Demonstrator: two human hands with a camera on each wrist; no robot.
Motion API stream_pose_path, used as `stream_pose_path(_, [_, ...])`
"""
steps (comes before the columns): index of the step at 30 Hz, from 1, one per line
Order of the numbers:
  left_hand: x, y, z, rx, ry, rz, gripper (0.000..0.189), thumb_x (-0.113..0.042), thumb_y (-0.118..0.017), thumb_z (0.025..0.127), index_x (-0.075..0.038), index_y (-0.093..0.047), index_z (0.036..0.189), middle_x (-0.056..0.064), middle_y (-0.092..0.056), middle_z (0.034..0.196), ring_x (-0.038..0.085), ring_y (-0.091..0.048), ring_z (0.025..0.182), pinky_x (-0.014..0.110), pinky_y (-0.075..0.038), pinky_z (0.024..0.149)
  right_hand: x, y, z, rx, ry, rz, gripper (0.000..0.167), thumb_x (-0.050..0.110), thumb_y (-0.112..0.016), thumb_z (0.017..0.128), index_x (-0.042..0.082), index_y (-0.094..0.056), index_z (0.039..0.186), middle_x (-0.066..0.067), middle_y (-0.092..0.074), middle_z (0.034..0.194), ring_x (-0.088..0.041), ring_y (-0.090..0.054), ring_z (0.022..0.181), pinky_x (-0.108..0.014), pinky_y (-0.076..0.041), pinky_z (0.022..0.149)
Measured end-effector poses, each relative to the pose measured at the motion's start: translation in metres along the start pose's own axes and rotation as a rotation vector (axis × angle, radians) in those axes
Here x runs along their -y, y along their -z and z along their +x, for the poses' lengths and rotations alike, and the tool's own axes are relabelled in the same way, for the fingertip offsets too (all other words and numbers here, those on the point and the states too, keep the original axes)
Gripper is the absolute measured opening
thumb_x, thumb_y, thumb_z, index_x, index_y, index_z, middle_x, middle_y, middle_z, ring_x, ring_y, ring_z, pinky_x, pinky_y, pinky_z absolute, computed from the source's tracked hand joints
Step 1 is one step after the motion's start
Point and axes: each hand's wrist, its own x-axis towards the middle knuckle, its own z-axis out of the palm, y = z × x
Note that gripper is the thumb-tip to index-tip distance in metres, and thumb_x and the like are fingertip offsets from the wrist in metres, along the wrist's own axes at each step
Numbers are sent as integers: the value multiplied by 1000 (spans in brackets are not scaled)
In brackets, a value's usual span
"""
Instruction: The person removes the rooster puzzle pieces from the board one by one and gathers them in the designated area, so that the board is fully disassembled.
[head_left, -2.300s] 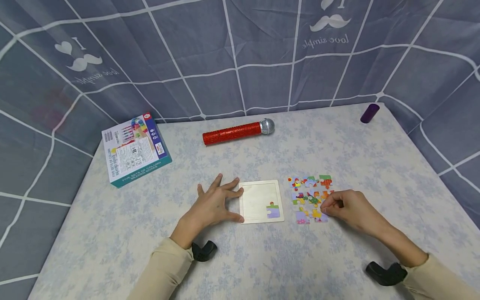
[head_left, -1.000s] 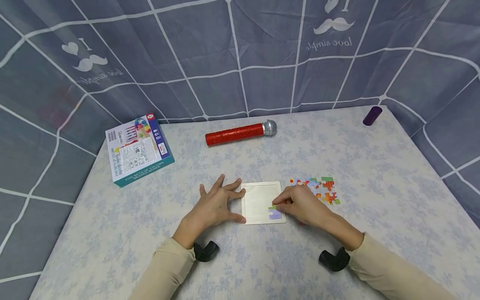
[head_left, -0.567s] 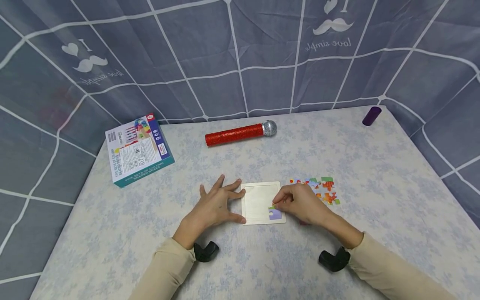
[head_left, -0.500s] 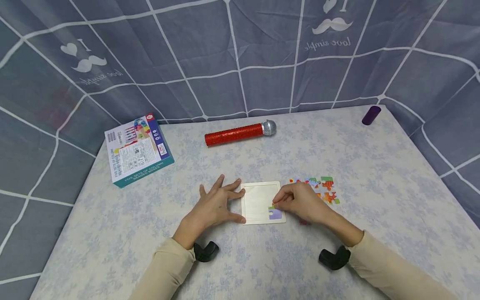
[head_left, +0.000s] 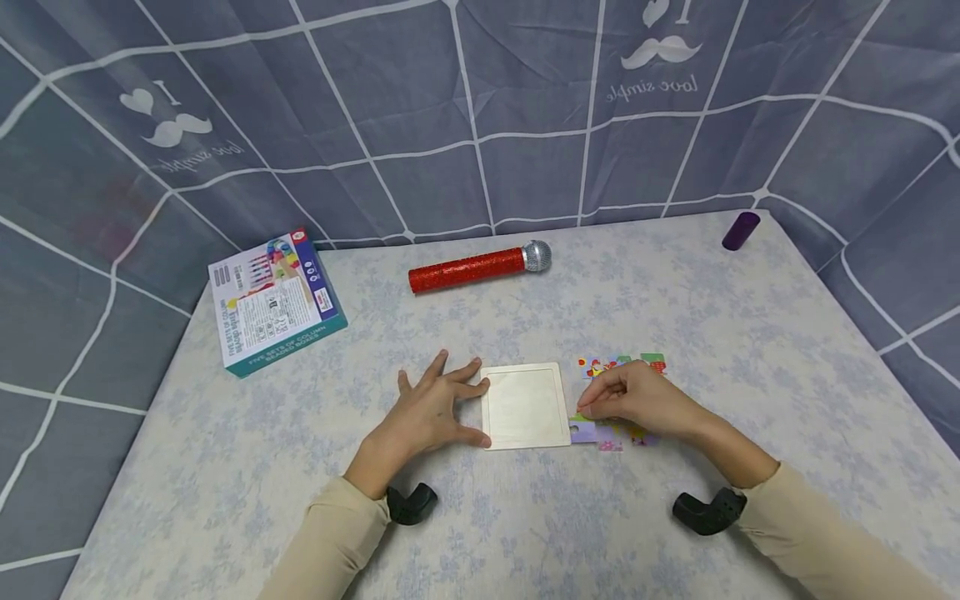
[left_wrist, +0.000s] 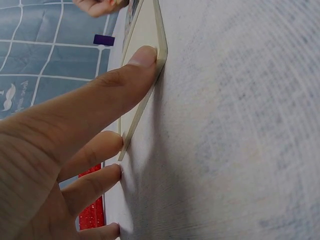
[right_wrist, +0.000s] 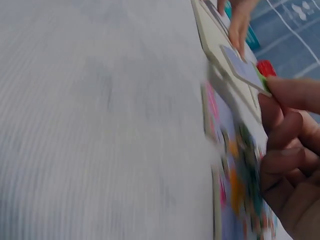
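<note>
A shallow square puzzle tray (head_left: 525, 408), pale and with a raised rim, lies flat on the table. At its left edge is my left hand (head_left: 427, 408), fingers spread; the thumb (left_wrist: 145, 57) rests on the rim, and the index fingertip touches near the far left corner. Just right of the tray, my right hand (head_left: 641, 402) pinches a purple-and-green puzzle piece (head_left: 582, 431) between thumb and index finger. The right wrist view has this piece (right_wrist: 242, 67) tilted and raised off the surface. Loose colourful puzzle pieces (head_left: 596, 367) lie partly hidden beneath and behind that hand.
At the back of the patterned table (head_left: 480, 525) lies a red glittery microphone (head_left: 468, 269). A bead-set box (head_left: 273, 300) sits at the left, and a purple cylinder (head_left: 741, 231) at the far right corner. A grey curtain (head_left: 420, 100) hangs behind.
My right hand moved from the loose pieces to the piece in the tray, then lifted that piece out and rightward. The tray's inside is now bare. My left hand stays at the edge.
</note>
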Motion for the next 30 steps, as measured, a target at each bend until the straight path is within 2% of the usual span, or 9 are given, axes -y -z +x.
stream_pose_path(5, [1, 0, 0, -3, -4, 9, 83, -42, -92, 62, -20, -61, 135, -5, -38, 154, 35, -10, 149, 81, 0, 100, -9, 21, -17, 15, -45, -19, 14, 17, -73, 86, 7, -75, 96, -5, -73, 89, -8, -54, 71, -23, -47, 63])
stream_pose_path(10, [1, 1, 0, -6, -9, 7, 83, -42, -92, 61, -20, -61, 135, -4, -39, 153, 36, -11, 149, 81, -1, 100, -20, 43, -35, 16, -91, -10, 20, 21, -74, 87, 5, -75, 100, -6, -73, 96, -8, -60, 81, -24, -49, 68])
stream_pose_path(16, [2, 1, 0, -10, -9, 8, 83, -42, -92, 61, -20, -61, 135, -4, -39, 153, 36, -11, 149, 82, -1, 100, -34, 62, -51, 7, -141, 14, 23, 22, -72, 89, 4, -74, 103, -5, -73, 96, -8, -55, 73, -24, -47, 62])
stream_pose_path(25, [3, 0, 0, -15, -18, 11, 83, -43, -92, 61, -20, -62, 134, -4, -39, 153, 36, -12, 149, 82, -1, 99, -42, 75, -59, -40, -156, -31, 24, 22, -71, 90, 3, -75, 104, -3, -74, 96, -8, -52, 69, -26, -45, 59])
stream_pose_path(30, [2, 0, -1, -12, -15, 1, 82, -42, -93, 61, -19, -62, 134, -4, -39, 153, 36, -11, 149, 82, 0, 99, -42, 72, -58, -77, -157, -98, 21, 21, -70, 90, 4, -75, 102, -3, -75, 98, -5, -58, 76, -25, -48, 64])
